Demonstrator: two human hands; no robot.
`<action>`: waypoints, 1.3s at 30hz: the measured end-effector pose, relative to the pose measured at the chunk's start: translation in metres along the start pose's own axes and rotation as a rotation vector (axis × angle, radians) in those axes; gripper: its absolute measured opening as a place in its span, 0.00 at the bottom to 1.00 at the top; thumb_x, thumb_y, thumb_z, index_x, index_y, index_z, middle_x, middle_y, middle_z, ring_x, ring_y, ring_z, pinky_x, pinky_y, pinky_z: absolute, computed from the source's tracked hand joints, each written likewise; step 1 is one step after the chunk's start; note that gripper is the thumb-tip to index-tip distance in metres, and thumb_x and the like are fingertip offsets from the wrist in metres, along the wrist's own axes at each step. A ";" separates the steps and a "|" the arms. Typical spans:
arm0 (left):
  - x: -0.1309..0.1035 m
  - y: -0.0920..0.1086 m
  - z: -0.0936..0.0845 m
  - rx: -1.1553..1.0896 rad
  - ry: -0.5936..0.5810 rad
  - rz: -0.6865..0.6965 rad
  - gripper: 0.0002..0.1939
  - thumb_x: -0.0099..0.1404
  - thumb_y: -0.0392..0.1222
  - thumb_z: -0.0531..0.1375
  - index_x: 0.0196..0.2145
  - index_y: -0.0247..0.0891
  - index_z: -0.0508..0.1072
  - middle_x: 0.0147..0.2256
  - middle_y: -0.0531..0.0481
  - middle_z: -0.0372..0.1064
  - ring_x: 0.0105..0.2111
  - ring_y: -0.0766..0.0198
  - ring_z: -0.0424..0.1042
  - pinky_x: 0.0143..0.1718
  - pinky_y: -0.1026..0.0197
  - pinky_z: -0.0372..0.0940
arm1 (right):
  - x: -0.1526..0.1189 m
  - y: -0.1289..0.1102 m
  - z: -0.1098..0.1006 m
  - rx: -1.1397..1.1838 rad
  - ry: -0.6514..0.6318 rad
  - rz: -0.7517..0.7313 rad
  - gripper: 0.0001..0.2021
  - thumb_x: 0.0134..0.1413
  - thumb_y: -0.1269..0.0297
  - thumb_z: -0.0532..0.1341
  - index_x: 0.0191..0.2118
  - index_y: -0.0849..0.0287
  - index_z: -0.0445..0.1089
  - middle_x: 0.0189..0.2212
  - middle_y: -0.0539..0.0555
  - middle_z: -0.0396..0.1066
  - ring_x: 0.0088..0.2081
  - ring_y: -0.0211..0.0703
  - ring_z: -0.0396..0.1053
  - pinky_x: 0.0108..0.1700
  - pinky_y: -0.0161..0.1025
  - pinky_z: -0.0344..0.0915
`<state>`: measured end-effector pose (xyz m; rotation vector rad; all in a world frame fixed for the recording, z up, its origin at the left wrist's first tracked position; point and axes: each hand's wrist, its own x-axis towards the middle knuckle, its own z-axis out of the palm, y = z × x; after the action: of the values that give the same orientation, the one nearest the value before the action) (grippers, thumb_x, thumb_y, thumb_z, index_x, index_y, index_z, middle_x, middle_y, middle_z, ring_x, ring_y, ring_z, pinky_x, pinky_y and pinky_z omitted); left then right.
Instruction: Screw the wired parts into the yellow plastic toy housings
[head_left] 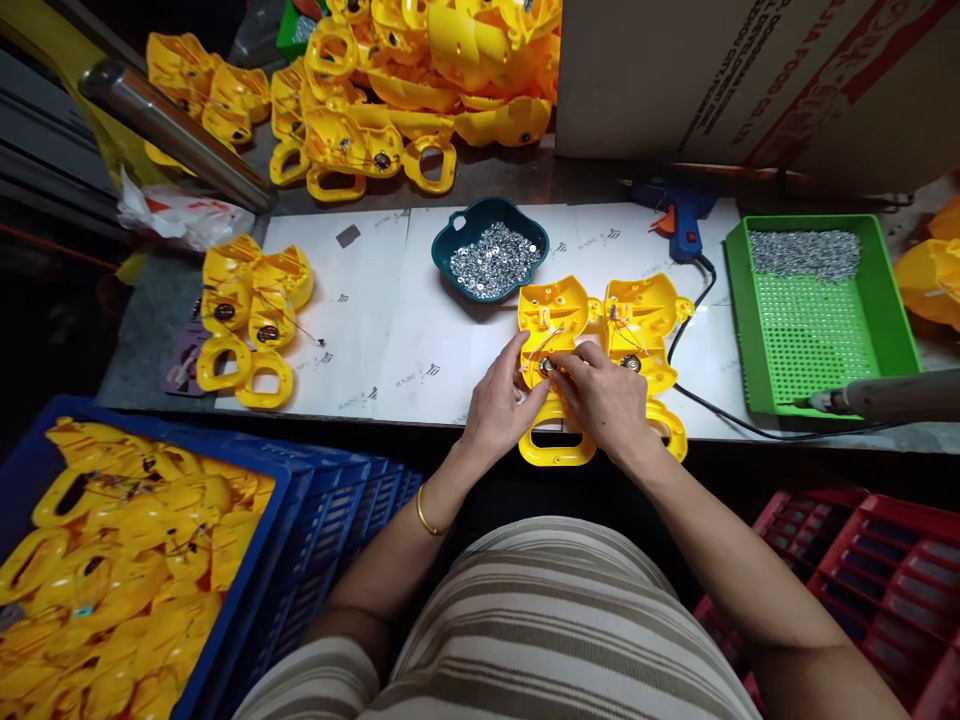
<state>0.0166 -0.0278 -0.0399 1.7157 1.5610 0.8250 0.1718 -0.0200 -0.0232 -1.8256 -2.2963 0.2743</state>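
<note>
Two yellow plastic shells with handles lie side by side, hollow faces up: the left shell (555, 305) and the right shell (643, 305). My left hand (501, 400) holds the left shell by its side, thumb near the handle. My right hand (606, 395) has its fingertips drawn together over a round metal part (547, 366) in that shell. Anything small in those fingertips is hidden. Thin wires show in both shells. A matching round part (631, 363) sits in the right shell. Behind them, a dark teal dish (448, 262) holds many small metal pieces.
A green basket (810, 395) with metal pins and a driver-like tool (892, 397) are at right. Behind is a blue glue gun (684, 225) with a trailing cord. More shells (251, 300) lie left; a blue crate (277, 480) and red crate (847, 560) flank me.
</note>
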 end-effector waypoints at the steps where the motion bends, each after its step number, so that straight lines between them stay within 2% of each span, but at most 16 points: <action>1: -0.001 0.000 0.001 -0.013 0.001 -0.003 0.31 0.62 0.40 0.60 0.62 0.36 0.59 0.50 0.41 0.69 0.31 0.68 0.69 0.32 0.65 0.68 | 0.000 0.000 0.001 -0.002 -0.002 0.001 0.16 0.66 0.55 0.51 0.47 0.50 0.73 0.39 0.54 0.73 0.26 0.39 0.69 0.23 0.38 0.40; 5: -0.001 -0.002 0.004 -0.064 0.019 -0.010 0.31 0.61 0.37 0.58 0.62 0.38 0.59 0.51 0.40 0.68 0.29 0.69 0.68 0.27 0.66 0.68 | 0.002 -0.002 0.003 0.002 -0.038 0.008 0.15 0.66 0.54 0.51 0.46 0.48 0.73 0.39 0.53 0.73 0.27 0.40 0.70 0.24 0.39 0.40; 7: 0.002 -0.005 0.006 -0.077 0.041 -0.010 0.32 0.60 0.34 0.58 0.62 0.38 0.59 0.53 0.39 0.66 0.29 0.69 0.69 0.29 0.65 0.70 | 0.003 -0.003 0.003 -0.004 -0.050 0.017 0.15 0.66 0.53 0.51 0.47 0.49 0.73 0.40 0.53 0.73 0.28 0.40 0.70 0.24 0.39 0.40; 10: 0.009 -0.009 0.010 -0.090 0.087 0.016 0.32 0.58 0.30 0.58 0.60 0.39 0.61 0.55 0.40 0.65 0.40 0.62 0.73 0.39 0.61 0.73 | 0.004 -0.003 0.001 -0.010 -0.070 0.013 0.16 0.65 0.53 0.51 0.49 0.50 0.73 0.41 0.54 0.73 0.29 0.40 0.70 0.24 0.39 0.42; 13: 0.015 -0.010 0.011 -0.115 0.098 0.044 0.33 0.56 0.28 0.59 0.59 0.41 0.62 0.56 0.43 0.66 0.54 0.55 0.68 0.51 0.56 0.70 | 0.005 0.001 -0.002 0.010 -0.106 -0.034 0.16 0.65 0.55 0.52 0.51 0.51 0.72 0.42 0.54 0.73 0.32 0.42 0.71 0.25 0.39 0.45; 15: 0.017 -0.011 0.010 -0.134 0.088 0.045 0.33 0.55 0.28 0.60 0.58 0.41 0.63 0.56 0.44 0.66 0.56 0.54 0.66 0.54 0.54 0.69 | 0.005 0.003 -0.005 0.015 -0.127 -0.062 0.16 0.66 0.58 0.52 0.53 0.51 0.71 0.43 0.55 0.72 0.33 0.42 0.71 0.26 0.38 0.47; 20: 0.015 -0.009 0.008 -0.174 0.056 0.035 0.33 0.56 0.29 0.60 0.59 0.43 0.62 0.57 0.45 0.65 0.57 0.54 0.67 0.55 0.53 0.69 | 0.004 0.003 -0.012 -0.012 -0.169 -0.055 0.18 0.66 0.58 0.50 0.54 0.52 0.70 0.47 0.58 0.68 0.32 0.40 0.70 0.25 0.36 0.46; 25: 0.014 -0.005 0.006 -0.139 0.031 0.030 0.34 0.55 0.28 0.61 0.59 0.43 0.62 0.57 0.46 0.65 0.57 0.53 0.67 0.56 0.52 0.68 | 0.005 0.002 -0.013 -0.077 -0.217 -0.031 0.18 0.67 0.56 0.49 0.52 0.49 0.72 0.45 0.55 0.68 0.29 0.38 0.68 0.24 0.37 0.43; 32: 0.018 0.001 0.007 -0.041 -0.025 0.025 0.33 0.56 0.28 0.60 0.59 0.39 0.61 0.57 0.43 0.66 0.57 0.52 0.68 0.59 0.49 0.64 | 0.007 0.005 -0.012 -0.127 -0.278 -0.062 0.17 0.67 0.58 0.49 0.51 0.49 0.72 0.44 0.54 0.70 0.32 0.39 0.70 0.23 0.37 0.41; 36: 0.017 -0.002 0.005 -0.079 -0.036 0.029 0.32 0.59 0.32 0.61 0.60 0.40 0.61 0.57 0.43 0.66 0.53 0.54 0.71 0.53 0.53 0.69 | 0.006 0.009 -0.009 -0.090 -0.242 -0.093 0.17 0.66 0.59 0.50 0.55 0.47 0.69 0.43 0.54 0.71 0.32 0.39 0.70 0.22 0.37 0.39; 39: 0.009 -0.003 -0.003 -0.135 -0.077 -0.044 0.31 0.63 0.41 0.62 0.62 0.44 0.60 0.54 0.44 0.69 0.36 0.61 0.78 0.35 0.62 0.75 | -0.001 0.014 -0.010 0.008 -0.130 -0.095 0.18 0.66 0.58 0.50 0.56 0.48 0.68 0.42 0.54 0.72 0.32 0.39 0.70 0.23 0.36 0.42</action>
<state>0.0133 -0.0182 -0.0404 1.5923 1.4529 0.8138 0.1877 -0.0181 -0.0170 -1.7366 -2.4559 0.3983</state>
